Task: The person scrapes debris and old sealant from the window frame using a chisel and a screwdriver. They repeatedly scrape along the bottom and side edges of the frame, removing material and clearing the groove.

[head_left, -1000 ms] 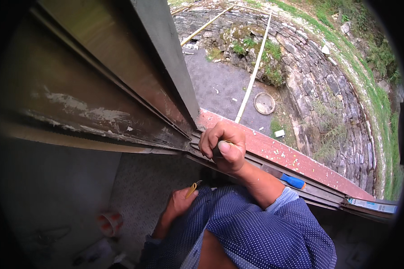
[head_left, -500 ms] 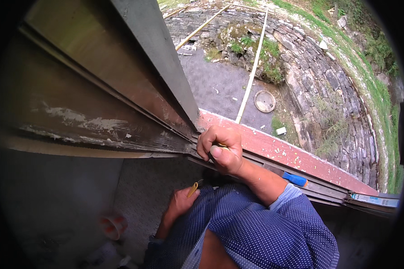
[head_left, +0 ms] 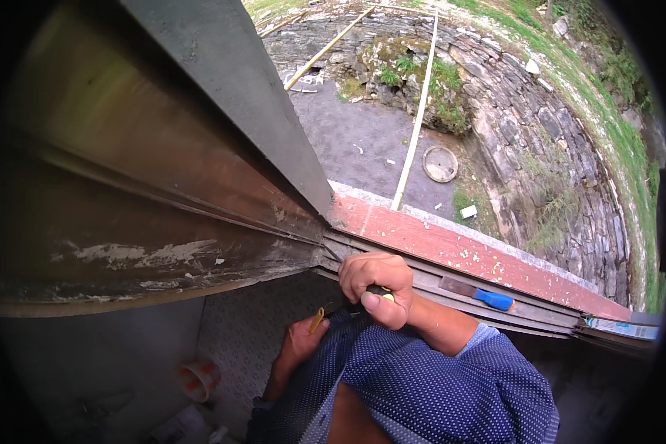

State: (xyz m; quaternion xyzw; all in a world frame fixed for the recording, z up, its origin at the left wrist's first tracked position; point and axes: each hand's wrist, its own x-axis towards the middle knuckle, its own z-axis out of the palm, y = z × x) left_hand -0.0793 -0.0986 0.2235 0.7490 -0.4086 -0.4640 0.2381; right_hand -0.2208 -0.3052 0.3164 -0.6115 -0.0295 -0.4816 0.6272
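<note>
My right hand (head_left: pixel 377 287) is closed around a tool with a black and yellow handle (head_left: pixel 381 291). A thin dark shaft (head_left: pixel 333 254) seems to run from the fist toward the corner of the window track (head_left: pixel 422 283). Lower and to the left, my left hand (head_left: pixel 302 345) is closed on a yellow-handled tool (head_left: pixel 317 320), its working end too small to make out. Right of my right hand, a scraper with a blue handle (head_left: pixel 494 300) lies on the track, its flat blade toward the hand.
A brown frame (head_left: pixel 148 251) with pale smears meets the track at left, beside a grey post (head_left: pixel 237 96). Chips dot the reddish sill (head_left: pixel 451 244). An orange-and-white bucket (head_left: pixel 200 380) stands on the floor below. Outside are a yard and a curved stone wall (head_left: pixel 555 140).
My right hand has drawn back from the corner, toward my body and slightly right, still holding its tool. My left hand stays near my shirt. The view has shifted slightly.
</note>
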